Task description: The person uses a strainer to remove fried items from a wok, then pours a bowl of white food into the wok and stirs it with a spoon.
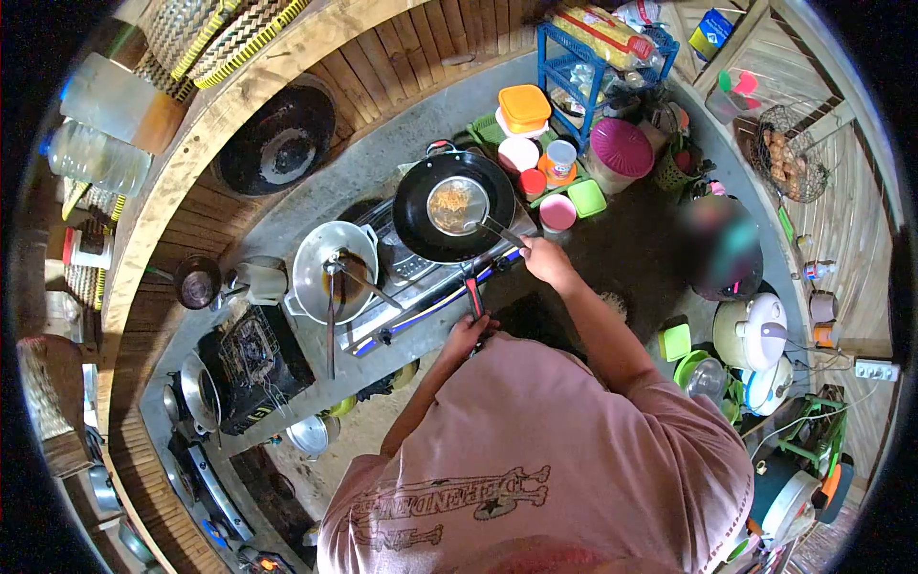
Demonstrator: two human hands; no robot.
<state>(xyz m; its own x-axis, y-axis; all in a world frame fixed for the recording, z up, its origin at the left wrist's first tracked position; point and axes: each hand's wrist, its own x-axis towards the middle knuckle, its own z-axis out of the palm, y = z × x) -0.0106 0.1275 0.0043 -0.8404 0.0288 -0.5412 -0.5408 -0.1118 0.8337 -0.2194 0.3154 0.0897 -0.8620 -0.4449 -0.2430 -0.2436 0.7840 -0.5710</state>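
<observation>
A black frying pan (411, 215) rests over the right side of a metal gas stove (387, 320). Its red and black handle points toward me, and my left hand (466, 335) is closed round the handle's near end. My right hand (547, 262) grips the handle of a round strainer (457, 206). The strainer is over the pan, with small golden-brown bits (449, 200) in it. On the stove's left side stands a silver pot (311, 260) with dark liquid and utensils leaning in it.
Colourful containers (558, 212) stand right of the pan, below a blue rack (574, 96). A black wok (277, 142) hangs on the wooden wall at the upper left. A dark grill box (251, 349) is left of the stove. Cookers (751, 335) stand at the right.
</observation>
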